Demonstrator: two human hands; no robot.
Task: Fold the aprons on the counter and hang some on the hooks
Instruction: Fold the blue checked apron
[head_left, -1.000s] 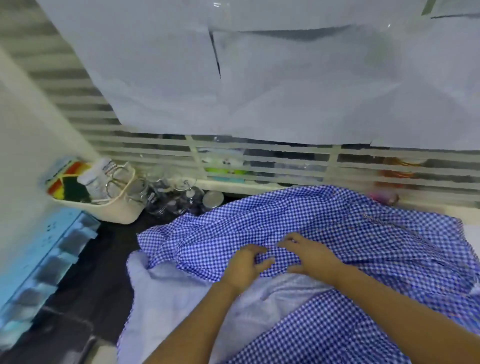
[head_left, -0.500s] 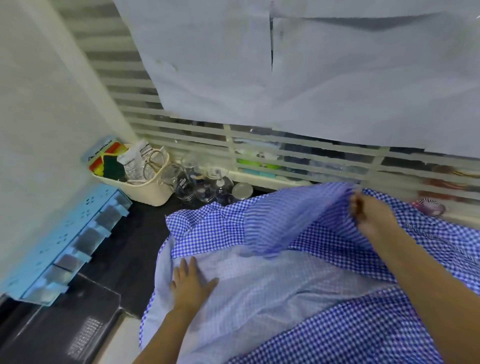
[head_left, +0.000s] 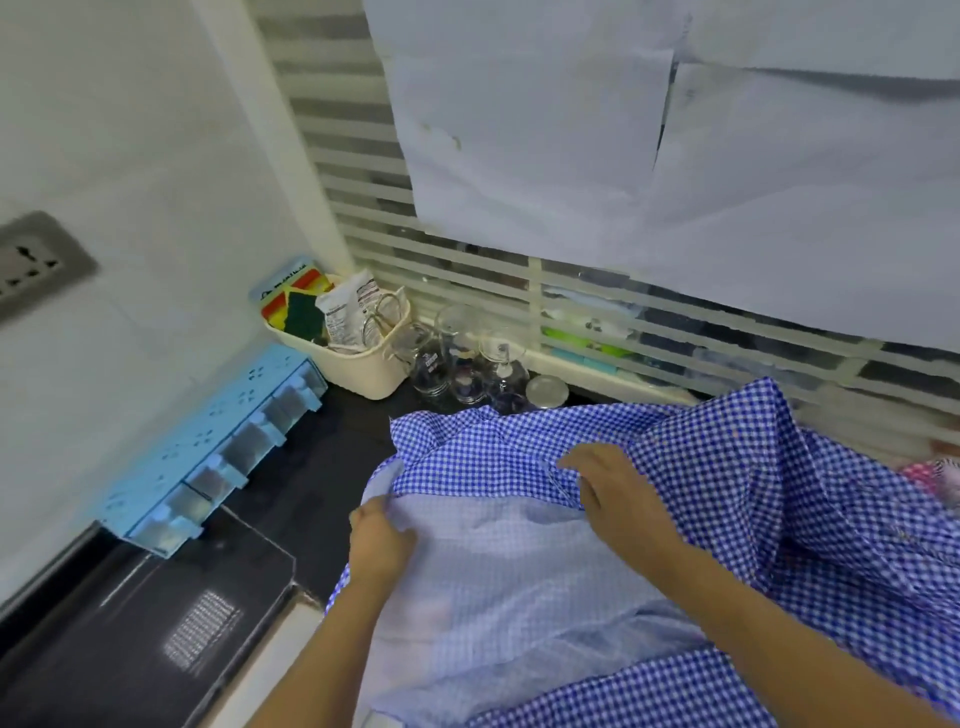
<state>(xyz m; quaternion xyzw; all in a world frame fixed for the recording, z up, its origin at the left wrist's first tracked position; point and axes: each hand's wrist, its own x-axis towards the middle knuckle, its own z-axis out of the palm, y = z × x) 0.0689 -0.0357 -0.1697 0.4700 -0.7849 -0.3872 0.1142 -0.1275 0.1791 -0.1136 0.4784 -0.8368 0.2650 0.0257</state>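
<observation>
Apron (head_left: 727, 441) looks like thin blue-and-white checked cotton, so my guess is light, floppy, zero stiffness, and likely to slide on the dark counter (head_left: 322, 467) if you tug one side only. It's spread across the counter with the pale inner side facing up in the middle and checked cloth bunched up toward the right.

Left hand (head_left: 382, 540) has its fingers curled, pinching the pale edge near the left corner. Right hand (head_left: 618, 499) lies on the line where checked meets pale, fingers only slightly bent, thumb at the edge. Can't tell if it's pinching or just pressing.

Best grab points imo are corners and hems, hands well apart so the fold stays straight.

Room-wise, the glasses (head_left: 467, 364) sit just beyond the cloth's far edge, nearly touching it, with a cream basket (head_left: 358, 364) beside them, so sweeping fabric backward could knock them over. The blue drawer rack (head_left: 208, 447) on the left wall is apart from the cloth. Open room looks better toward the person.
</observation>
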